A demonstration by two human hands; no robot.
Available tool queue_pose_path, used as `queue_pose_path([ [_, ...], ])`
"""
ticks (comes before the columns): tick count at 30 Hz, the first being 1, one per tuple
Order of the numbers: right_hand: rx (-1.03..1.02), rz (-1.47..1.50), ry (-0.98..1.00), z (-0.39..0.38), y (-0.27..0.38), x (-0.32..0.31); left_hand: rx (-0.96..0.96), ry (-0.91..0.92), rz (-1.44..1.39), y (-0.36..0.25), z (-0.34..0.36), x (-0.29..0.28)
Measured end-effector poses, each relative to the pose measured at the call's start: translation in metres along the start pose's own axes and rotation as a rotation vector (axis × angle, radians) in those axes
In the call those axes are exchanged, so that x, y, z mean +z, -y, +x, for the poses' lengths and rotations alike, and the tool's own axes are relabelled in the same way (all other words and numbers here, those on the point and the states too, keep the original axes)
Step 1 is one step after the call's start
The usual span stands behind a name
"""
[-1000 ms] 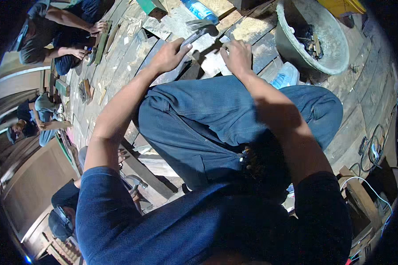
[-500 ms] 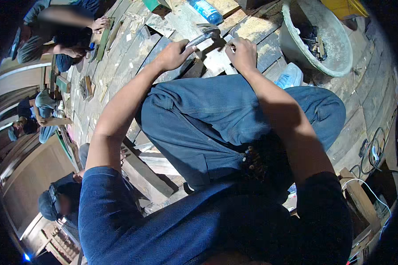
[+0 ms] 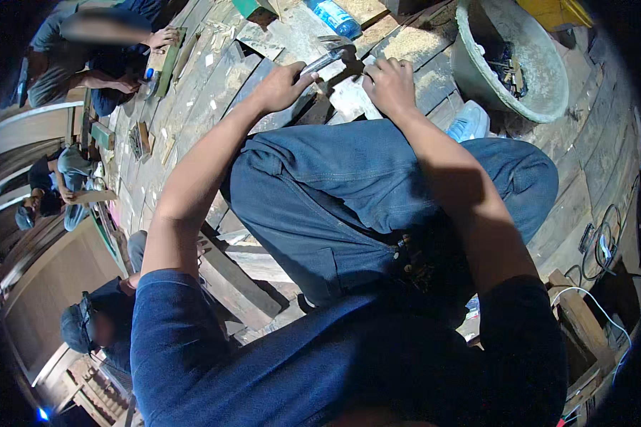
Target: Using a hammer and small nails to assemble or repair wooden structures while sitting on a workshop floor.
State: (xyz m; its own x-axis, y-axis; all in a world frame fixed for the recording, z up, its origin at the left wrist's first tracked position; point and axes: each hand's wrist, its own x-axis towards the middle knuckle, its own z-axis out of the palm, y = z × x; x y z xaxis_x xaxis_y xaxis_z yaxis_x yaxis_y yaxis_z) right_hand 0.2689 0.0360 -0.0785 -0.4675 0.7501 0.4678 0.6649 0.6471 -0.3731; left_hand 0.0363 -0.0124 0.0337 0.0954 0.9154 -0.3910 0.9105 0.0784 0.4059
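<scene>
Colours on the plank floor, as you look down.

Your jeans are mid blue, your shirt darker navy. The hammer shows grey metal. The basin is pale grey-green, the bottle blue, and the floor planks weathered grey-brown.

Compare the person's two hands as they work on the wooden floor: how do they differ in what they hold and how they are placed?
The left hand grips a metal hammer by its handle; the right hand holds no tool and presses its fingers down on a pale piece of wood. The left hand sits slightly raised, the right lies on the work. Both are bare and reach past the knees.
</scene>
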Motion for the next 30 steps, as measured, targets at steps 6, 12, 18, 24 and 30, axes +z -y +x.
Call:
queue_pose_path([
  [6,0.060,0.026,0.073,0.002,0.001,-0.003,0.101,-0.056,0.023,0.004,-0.001,0.005],
  [12,0.132,0.042,0.168,0.002,0.004,-0.006,0.083,0.021,0.041,0.005,0.000,0.007],
  [18,0.150,0.082,0.155,-0.001,0.003,-0.004,0.096,-0.055,-0.001,-0.008,-0.003,0.000],
  [24,0.131,0.104,0.108,0.001,0.005,-0.004,0.075,0.015,0.046,0.001,-0.003,0.012],
  [30,0.131,0.072,0.115,0.001,0.005,-0.003,0.113,-0.144,-0.010,0.000,-0.005,0.006],
])
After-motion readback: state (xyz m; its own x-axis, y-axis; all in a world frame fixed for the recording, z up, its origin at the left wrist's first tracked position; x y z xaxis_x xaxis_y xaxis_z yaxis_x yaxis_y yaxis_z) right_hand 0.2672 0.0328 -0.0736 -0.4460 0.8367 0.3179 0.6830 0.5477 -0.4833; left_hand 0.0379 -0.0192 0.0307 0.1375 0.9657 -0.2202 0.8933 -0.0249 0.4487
